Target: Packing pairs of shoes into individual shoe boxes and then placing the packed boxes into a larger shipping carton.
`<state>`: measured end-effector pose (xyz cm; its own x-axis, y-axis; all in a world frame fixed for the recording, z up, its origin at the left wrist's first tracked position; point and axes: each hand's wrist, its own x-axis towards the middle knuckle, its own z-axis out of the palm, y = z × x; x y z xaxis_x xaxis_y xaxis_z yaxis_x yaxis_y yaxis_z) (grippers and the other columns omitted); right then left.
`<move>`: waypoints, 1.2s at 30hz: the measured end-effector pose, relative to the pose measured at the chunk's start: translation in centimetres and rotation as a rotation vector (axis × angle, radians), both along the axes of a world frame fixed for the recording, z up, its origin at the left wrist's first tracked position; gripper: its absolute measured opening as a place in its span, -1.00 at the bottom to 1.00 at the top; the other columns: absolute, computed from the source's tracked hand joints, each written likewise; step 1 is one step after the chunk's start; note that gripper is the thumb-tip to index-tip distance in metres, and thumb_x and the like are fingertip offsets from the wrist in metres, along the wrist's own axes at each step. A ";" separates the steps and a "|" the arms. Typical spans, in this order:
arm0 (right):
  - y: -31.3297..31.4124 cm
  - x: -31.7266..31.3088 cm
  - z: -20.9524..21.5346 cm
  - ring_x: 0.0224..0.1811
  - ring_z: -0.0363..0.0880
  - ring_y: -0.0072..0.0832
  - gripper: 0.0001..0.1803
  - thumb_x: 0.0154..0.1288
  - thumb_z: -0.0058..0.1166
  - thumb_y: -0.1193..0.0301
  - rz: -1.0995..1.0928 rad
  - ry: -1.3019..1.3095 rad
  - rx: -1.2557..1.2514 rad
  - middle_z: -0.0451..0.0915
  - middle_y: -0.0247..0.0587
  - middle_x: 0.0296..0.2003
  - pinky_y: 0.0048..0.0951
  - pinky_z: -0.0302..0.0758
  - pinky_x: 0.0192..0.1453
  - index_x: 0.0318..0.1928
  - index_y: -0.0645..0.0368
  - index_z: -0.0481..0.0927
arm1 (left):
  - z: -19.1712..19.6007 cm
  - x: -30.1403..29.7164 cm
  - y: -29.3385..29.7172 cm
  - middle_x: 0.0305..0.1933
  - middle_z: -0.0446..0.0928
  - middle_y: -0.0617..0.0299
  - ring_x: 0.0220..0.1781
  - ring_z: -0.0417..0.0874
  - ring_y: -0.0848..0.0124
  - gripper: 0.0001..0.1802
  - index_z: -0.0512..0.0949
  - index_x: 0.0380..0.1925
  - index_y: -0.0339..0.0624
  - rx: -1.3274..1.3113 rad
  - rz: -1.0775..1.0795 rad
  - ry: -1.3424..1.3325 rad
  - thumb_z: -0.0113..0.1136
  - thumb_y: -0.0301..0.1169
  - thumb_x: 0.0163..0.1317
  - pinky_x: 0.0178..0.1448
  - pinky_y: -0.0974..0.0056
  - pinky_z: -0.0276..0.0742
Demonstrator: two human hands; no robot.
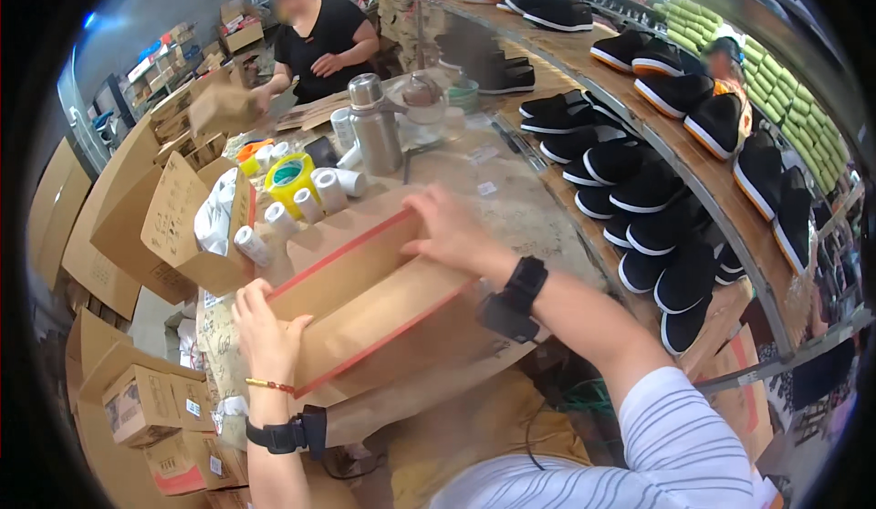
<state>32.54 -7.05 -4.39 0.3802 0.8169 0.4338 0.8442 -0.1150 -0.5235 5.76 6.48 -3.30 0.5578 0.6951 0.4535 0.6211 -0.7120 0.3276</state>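
An open cardboard shoebox (383, 313) with red edges lies slantwise in front of me over the worktable. My left hand (269, 334) grips its near left end, with the thumb over the rim and the fingers outside. At the far right end, my right hand (453, 233) is closed round the wall, its fingers reaching inside. Bare brown cardboard shows inside the box. A brown flap or sheet stands along its far side, close to several white rolls (308, 203).
Yellow tape rolls (290, 181) and a steel flask (374, 130) stand beyond the box. Left is an open carton (187, 226) holding white wrapping; below it, stacked shoeboxes (173, 409). Black shoes (639, 176) fill the rack at right. Across the table, a person handles a carton (222, 109).
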 end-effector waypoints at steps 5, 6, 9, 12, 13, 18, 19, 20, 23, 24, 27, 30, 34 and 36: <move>-2.2 -1.2 0.1 -0.06 0.52 -0.11 -0.61 0.15 0.22 0.20 0.073 0.248 0.288 0.42 -0.07 -0.04 -0.25 0.48 0.03 -0.03 0.05 0.56 | 1.2 -2.9 0.1 0.10 0.35 0.05 0.11 0.40 0.19 -0.46 0.37 0.19 -0.22 0.323 -0.030 -0.212 0.18 -0.37 0.19 0.10 0.18 0.42; -2.8 -1.4 0.1 -0.07 0.53 -0.14 -0.65 0.18 0.19 0.18 0.136 0.495 0.380 0.45 -0.09 -0.06 -0.25 0.49 0.02 -0.08 0.07 0.59 | 2.1 -3.3 -0.1 0.11 0.35 0.04 0.12 0.39 0.18 -0.47 0.35 0.22 -0.18 0.074 -0.081 -0.232 0.10 -0.32 0.25 0.10 0.18 0.41; -4.9 3.2 -2.2 -0.08 0.54 -0.18 -0.65 0.22 0.14 0.11 0.132 0.253 0.148 0.51 -0.13 -0.11 -0.28 0.49 0.00 -0.14 0.08 0.64 | 2.2 -1.8 -1.4 0.24 0.29 -0.03 0.29 0.30 0.09 -0.47 0.31 0.30 -0.01 -0.423 -0.070 -0.109 -0.03 -0.21 0.33 0.31 0.03 0.22; -9.5 12.7 -2.5 -0.15 0.56 -0.17 -0.73 0.16 0.14 0.14 -0.191 -0.217 -0.044 0.57 -0.05 -0.19 -0.21 0.50 -0.08 -0.36 0.07 0.70 | -3.9 0.7 -1.1 0.41 0.14 -0.04 0.46 0.08 0.07 -0.40 0.29 0.31 0.09 0.104 -0.023 0.365 0.01 -0.14 0.24 0.45 -0.24 -0.15; -11.7 17.0 -2.7 -0.23 0.56 -0.12 -0.73 0.11 0.17 0.18 -0.408 -0.343 0.066 0.60 -0.01 -0.29 -0.15 0.50 -0.14 -0.42 0.14 0.69 | -3.7 1.2 -1.3 0.41 0.14 -0.04 0.46 0.08 0.07 -0.40 0.29 0.31 0.09 0.106 -0.025 0.352 0.01 -0.14 0.24 0.45 -0.24 -0.15; -22.4 25.6 1.3 0.29 0.32 -0.01 -0.06 0.00 0.22 -0.15 -0.998 -0.098 -0.264 0.34 0.21 0.23 -0.19 0.25 0.34 0.24 0.26 0.33 | -3.0 0.6 -1.9 0.40 0.16 -0.01 0.46 0.07 0.04 -0.42 0.30 0.31 0.08 0.050 -0.043 0.355 0.02 -0.21 0.25 0.47 -0.17 -0.17; -26.2 29.1 0.0 0.35 0.25 -0.07 0.05 -0.06 0.24 -0.20 -0.942 -0.190 -0.263 0.27 0.18 0.28 -0.24 0.19 0.38 0.29 0.27 0.26 | -3.1 1.4 -2.3 0.40 0.16 -0.01 0.46 0.07 0.04 -0.42 0.30 0.31 0.08 0.044 -0.055 0.323 0.02 -0.21 0.25 0.47 -0.17 -0.17; -23.7 28.0 -1.0 0.35 0.25 -0.07 0.03 -0.05 0.23 -0.21 -1.045 -0.052 -0.371 0.29 0.18 0.28 -0.25 0.20 0.38 0.28 0.27 0.29 | -3.1 1.0 -2.1 0.39 0.17 -0.01 0.46 0.07 0.04 -0.41 0.31 0.31 0.08 0.038 -0.042 0.350 0.03 -0.21 0.24 0.47 -0.17 -0.16; -21.8 26.4 -0.5 0.32 0.29 -0.05 -0.08 0.05 0.06 -0.29 -1.151 0.173 -0.267 0.41 0.13 0.19 -0.19 0.17 0.36 0.19 0.22 0.44 | -3.1 0.8 -1.9 0.37 0.20 -0.02 0.45 0.09 0.03 -0.41 0.32 0.30 0.06 0.041 -0.041 0.357 0.04 -0.20 0.22 0.47 -0.17 -0.15; -21.2 26.5 0.6 0.22 0.41 -0.06 -0.13 0.07 -0.02 -0.32 -1.029 0.270 -0.159 0.51 0.14 0.08 -0.17 0.24 0.29 0.05 0.24 0.55 | -2.7 0.7 -1.9 0.35 0.21 -0.02 0.44 0.10 0.03 -0.40 0.32 0.30 0.05 0.019 -0.060 0.360 0.06 -0.20 0.21 0.47 -0.16 -0.16; -19.1 23.1 1.4 0.00 0.56 -0.33 -0.56 0.29 0.04 0.05 -0.793 0.479 0.211 0.65 -0.10 -0.15 -0.42 0.39 0.08 -0.15 0.19 0.64 | -2.4 0.1 -1.4 0.07 0.39 0.03 0.22 0.31 0.07 -0.46 0.45 0.19 -0.01 0.204 -0.116 0.244 0.16 -0.32 0.14 0.38 -0.14 0.01; -15.3 13.2 3.5 -0.18 0.53 -0.54 -0.76 0.34 0.06 0.31 -0.072 1.302 0.865 0.57 -0.36 -0.17 -0.49 0.43 0.11 -0.10 0.20 0.53 | -0.3 0.3 -2.3 -0.41 0.32 0.24 -0.27 0.31 0.25 -0.71 0.68 -0.20 -0.05 0.190 -0.157 -0.145 0.28 -0.46 0.01 -0.03 0.01 0.22; -12.9 1.8 5.5 -0.19 0.51 -0.54 -0.75 0.37 0.02 0.35 0.485 1.651 0.867 0.53 -0.38 -0.13 -0.44 0.44 0.17 -0.04 0.23 0.46 | -4.6 -0.5 -5.3 -0.35 0.39 0.27 -0.18 0.39 0.30 -0.77 0.69 -0.26 0.07 0.427 -0.040 0.021 0.28 -0.42 0.03 -0.04 0.12 0.21; -12.1 -1.7 4.6 -0.18 0.51 -0.53 -0.74 0.38 0.00 0.35 0.559 1.698 0.796 0.52 -0.38 -0.11 -0.42 0.44 0.18 -0.02 0.23 0.44 | -5.2 0.8 -6.8 -0.31 0.42 0.26 -0.15 0.41 0.28 -0.75 0.69 -0.24 0.05 0.358 -0.045 -0.019 0.26 -0.45 0.03 -0.01 0.13 0.22</move>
<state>30.83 -19.14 0.17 0.5424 0.8088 0.2273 -0.6555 0.5766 -0.4877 6.58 -0.27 -8.55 0.5733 0.4654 0.6744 0.5824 -0.8104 0.0641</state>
